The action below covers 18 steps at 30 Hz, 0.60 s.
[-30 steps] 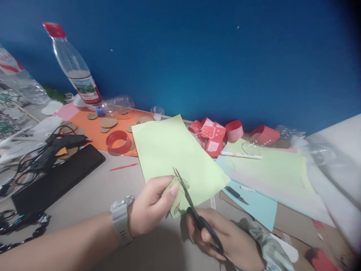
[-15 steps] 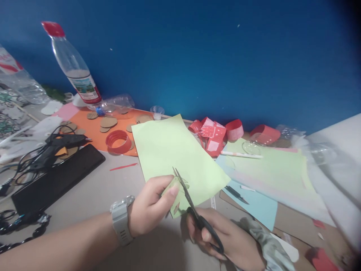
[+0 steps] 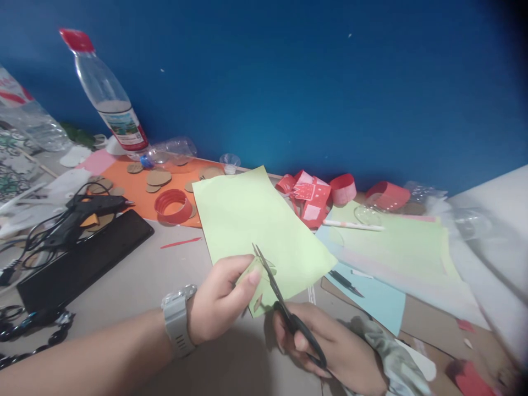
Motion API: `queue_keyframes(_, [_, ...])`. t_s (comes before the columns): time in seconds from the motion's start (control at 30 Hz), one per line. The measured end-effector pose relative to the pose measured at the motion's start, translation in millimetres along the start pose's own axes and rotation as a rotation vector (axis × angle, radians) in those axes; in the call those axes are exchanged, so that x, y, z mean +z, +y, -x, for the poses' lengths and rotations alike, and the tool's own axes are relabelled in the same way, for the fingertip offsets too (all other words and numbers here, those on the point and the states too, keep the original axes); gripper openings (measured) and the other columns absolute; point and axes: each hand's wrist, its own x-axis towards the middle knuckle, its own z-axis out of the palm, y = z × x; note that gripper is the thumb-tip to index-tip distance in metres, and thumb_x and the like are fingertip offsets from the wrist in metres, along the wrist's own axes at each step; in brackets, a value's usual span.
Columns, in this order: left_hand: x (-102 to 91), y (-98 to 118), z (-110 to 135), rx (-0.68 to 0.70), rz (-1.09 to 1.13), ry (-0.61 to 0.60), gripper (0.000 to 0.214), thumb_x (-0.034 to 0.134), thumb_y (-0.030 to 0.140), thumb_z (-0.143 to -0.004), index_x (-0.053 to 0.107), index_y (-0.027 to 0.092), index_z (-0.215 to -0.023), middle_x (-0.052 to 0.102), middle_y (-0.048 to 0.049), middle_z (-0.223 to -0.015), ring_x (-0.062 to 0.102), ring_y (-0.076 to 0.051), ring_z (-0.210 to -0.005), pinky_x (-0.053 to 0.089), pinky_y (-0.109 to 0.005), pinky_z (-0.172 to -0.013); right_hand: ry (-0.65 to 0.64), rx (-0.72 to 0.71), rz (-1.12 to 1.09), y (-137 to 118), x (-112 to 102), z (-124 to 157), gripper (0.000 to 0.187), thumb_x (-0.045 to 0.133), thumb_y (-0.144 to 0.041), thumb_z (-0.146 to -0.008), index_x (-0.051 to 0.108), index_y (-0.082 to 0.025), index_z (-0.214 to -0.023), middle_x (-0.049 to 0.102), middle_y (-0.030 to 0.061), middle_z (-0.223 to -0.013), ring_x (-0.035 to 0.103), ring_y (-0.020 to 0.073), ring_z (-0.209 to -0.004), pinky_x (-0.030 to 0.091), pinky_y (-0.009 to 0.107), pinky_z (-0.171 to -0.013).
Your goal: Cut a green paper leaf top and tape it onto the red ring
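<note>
My left hand (image 3: 226,297), a grey watch on its wrist, pinches a small piece of green paper (image 3: 246,273) between thumb and fingers. My right hand (image 3: 313,341) grips black-handled scissors (image 3: 272,283), fingers through the loops. The blades point up and away, slightly parted at the tips, and lie across the edge of the small piece beside my left thumb. Whether they bite into the paper I cannot tell. Beneath both hands lies a large light green sheet (image 3: 247,212), its lower part partly covered by them.
A red-capped bottle (image 3: 109,104) leans at back left. Nearby are a red ring (image 3: 173,206), cardboard discs (image 3: 159,177), a glue gun (image 3: 78,214) and a black phone-like slab (image 3: 86,261). Red paper pieces (image 3: 311,198) sit along the blue wall; a craft knife (image 3: 346,282) rests on blue paper at right.
</note>
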Motion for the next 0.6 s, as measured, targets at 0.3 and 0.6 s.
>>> queue_keyframes(0.3, [-1.1,0.7,1.5,0.004,0.028,-0.017,0.045,0.034,0.038,-0.098,0.048,0.015,-0.062,0.047,0.0004,-0.057,0.041,-0.009,-0.051,0.035,-0.022,-0.052,-0.018,-0.015,0.03,1.5,-1.9,0.2,0.051,0.058,-0.064,-0.08,0.054,-0.013,-0.082,0.037,-0.0075,-0.053,0.029,0.0037,-0.039,0.022,0.015,-0.035])
queue_keyframes(0.6, [-2.6,-1.4,2.2,0.002,0.092,-0.043,0.046,0.034,0.036,-0.098,0.048,0.014,-0.061,0.048,0.0009,-0.056,0.041,-0.008,-0.05,0.035,-0.02,-0.051,-0.01,-0.045,0.04,-0.9,-0.7,-0.1,0.051,0.059,-0.062,-0.08,0.055,-0.012,-0.08,0.037,-0.0062,-0.053,0.029,0.0041,-0.04,0.02,0.014,-0.033])
